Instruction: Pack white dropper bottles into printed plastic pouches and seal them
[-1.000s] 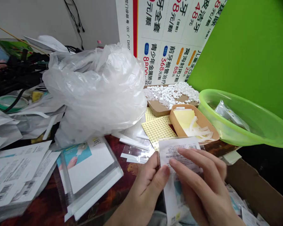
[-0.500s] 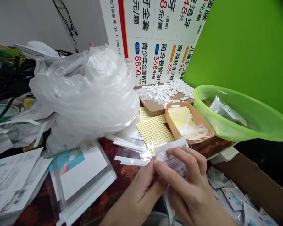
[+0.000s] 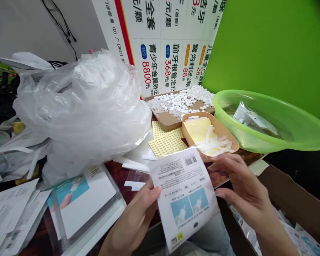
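**Between our left hand (image 3: 138, 209) and right hand (image 3: 242, 190), a printed packet (image 3: 186, 196)**

We have the packet tilted above our lap (image 3: 219, 231), its printed face, with barcode and two small blue pictures, towards us. Our left hand pinches its left edge, thumb on the front and fingers behind. Our right hand is spread and slightly curled just beside the right edge; we cannot tell whether the thumb touches.

We judge it light and thin, stiff enough to stand from one edge yet easily creased, with a glossy, perhaps slippery, skin. The side edges look the best hold, thumb flat over fingers, sparing the middle.

Just beyond our fingertips lie yellow dotted sheets (image 3: 167, 146) and a peach tray (image 3: 187, 135) of paper strips (image 3: 216, 144). Farther off, a cardboard tray (image 3: 167, 123) bears white capsule-shaped pieces (image 3: 176, 106). Past our right hand stands a green basin (image 3: 306, 133); below it, a carton (image 3: 285, 190) holds more packets (image 3: 296, 231).

Left of our left hand, sleeved cards (image 3: 88, 209) and a fan of printed cards (image 3: 9, 213) cover the tabletop (image 3: 119, 175), with a crumpled plastic bag (image 3: 88, 113) behind.
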Demonstrator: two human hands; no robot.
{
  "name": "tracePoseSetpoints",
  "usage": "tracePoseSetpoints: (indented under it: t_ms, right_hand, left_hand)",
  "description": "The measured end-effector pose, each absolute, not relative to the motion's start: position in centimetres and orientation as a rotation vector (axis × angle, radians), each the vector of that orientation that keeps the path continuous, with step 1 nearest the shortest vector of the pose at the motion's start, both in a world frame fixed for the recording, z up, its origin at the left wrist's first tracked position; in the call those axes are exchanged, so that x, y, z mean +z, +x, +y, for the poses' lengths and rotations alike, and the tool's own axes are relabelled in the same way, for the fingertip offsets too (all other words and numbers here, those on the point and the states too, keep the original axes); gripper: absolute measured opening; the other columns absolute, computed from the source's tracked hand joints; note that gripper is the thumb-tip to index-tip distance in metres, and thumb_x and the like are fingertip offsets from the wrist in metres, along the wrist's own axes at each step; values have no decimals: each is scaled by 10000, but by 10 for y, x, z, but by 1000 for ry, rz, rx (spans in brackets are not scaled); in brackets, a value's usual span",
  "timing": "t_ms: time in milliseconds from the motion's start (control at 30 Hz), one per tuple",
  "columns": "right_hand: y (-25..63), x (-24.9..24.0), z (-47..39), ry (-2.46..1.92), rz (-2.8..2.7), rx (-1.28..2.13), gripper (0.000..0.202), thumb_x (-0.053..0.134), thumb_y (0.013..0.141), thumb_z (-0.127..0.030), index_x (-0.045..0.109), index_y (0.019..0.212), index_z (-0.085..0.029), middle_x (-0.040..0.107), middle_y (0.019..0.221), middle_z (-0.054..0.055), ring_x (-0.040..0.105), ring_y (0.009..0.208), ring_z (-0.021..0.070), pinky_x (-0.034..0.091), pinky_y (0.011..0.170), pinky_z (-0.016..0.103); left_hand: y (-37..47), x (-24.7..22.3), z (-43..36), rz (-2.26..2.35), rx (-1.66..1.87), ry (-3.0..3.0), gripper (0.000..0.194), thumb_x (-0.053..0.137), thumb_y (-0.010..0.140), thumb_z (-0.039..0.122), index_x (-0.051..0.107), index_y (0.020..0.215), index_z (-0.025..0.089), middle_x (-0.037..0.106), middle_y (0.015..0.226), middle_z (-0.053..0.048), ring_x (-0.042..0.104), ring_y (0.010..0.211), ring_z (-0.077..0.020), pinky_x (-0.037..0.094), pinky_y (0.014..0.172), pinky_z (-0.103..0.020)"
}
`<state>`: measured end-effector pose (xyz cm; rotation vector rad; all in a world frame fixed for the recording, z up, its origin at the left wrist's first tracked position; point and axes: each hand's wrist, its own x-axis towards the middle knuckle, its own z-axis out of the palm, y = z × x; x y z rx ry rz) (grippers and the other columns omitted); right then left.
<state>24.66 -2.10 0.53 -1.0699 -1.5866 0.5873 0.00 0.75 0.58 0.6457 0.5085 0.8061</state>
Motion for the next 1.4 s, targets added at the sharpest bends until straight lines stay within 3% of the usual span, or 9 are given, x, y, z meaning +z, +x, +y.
tracePoseSetpoints:
  t_ms: [200, 433, 533, 700, 900, 1067, 1200, 1267, 1400]
  right_hand:
    - [256, -1, -1, -888, -1650, 885, 408, 709, 850, -212, 633, 1227, -348, 636, 982, 23, 611, 893, 172, 555, 746, 316]
    - [252, -10, 9, -922, -1604, 823, 248, 715, 827, -160, 735, 1030, -299, 651, 841, 15, 619, 763, 161, 531, 637, 294]
    - [252, -10, 14, -909, -1656, 804, 156, 699, 828, -135, 734, 916, -259, 616, 762, 7, 584, 714, 158, 498, 591, 288]
    - [250, -10, 13, -1061, -1648, 729, 79, 613, 882, -172, 655, 852, -231, 490, 828, 17, 524, 770, 167, 481, 626, 301]
    - [240, -18, 1, -1226, -1548, 540, 112, 598, 872, -144, 646, 816, -228, 450, 830, 18, 466, 791, 178, 428, 654, 308]
    - [229, -25, 2, -1146, -1192, 670, 133, 553, 924, -247, 619, 810, -232, 417, 829, 14, 445, 772, 175, 377, 640, 309]
    - [228, -10, -3, -1072, -1296, 480, 272, 592, 901, -457, 611, 1126, -305, 464, 998, 55, 470, 927, 238, 427, 753, 385]
    - [231, 0, -5, -1176, -1703, 262, 424, 711, 836, -363, 582, 1239, -356, 446, 1214, 74, 427, 1130, 289, 421, 877, 432]
    - [234, 10, -1, -1232, -2187, 6, 236, 633, 860, -115, 684, 996, -302, 444, 1324, 50, 352, 1243, 315, 371, 940, 455]
  left_hand:
    - [-4, 0, 14, 596, 652, 532, 312, 496, 966, 239, 635, 1244, 234, 731, 1185, -58, 605, 1208, -258, 435, 1030, -384]
    - [-2, -6, 18, 635, 685, 487, 253, 488, 969, 204, 579, 1206, 216, 707, 1188, -45, 610, 1179, -218, 462, 944, -311]
    - [5, -5, 21, 672, 708, 541, 209, 483, 992, 302, 524, 1186, 236, 697, 1182, -37, 620, 1148, -199, 480, 889, -289]
    - [23, -2, 22, 718, 645, 686, 553, 789, 784, 237, 407, 1183, 261, 711, 1093, -41, 683, 1028, -241, 524, 835, -352]
    - [35, -5, 19, 860, 489, 920, 412, 746, 793, 195, 444, 1070, 235, 697, 1039, -45, 680, 969, -239, 525, 843, -390]
    - [41, -5, 22, 954, 494, 1054, 396, 762, 758, 186, 481, 1031, 240, 691, 924, 3, 670, 876, -212, 523, 765, -335]
    - [36, 0, 22, 997, 607, 821, 501, 773, 770, 225, 482, 1177, 234, 724, 1075, -50, 678, 1013, -242, 531, 842, -358]
    - [31, 4, 21, 960, 622, 761, 572, 769, 783, 246, 456, 1262, 238, 725, 1115, -65, 678, 1036, -246, 528, 864, -368]
    - [22, 10, 20, 875, 540, 829, 559, 744, 808, 219, 462, 1289, 255, 713, 1140, -62, 674, 1054, -261, 533, 845, -371]
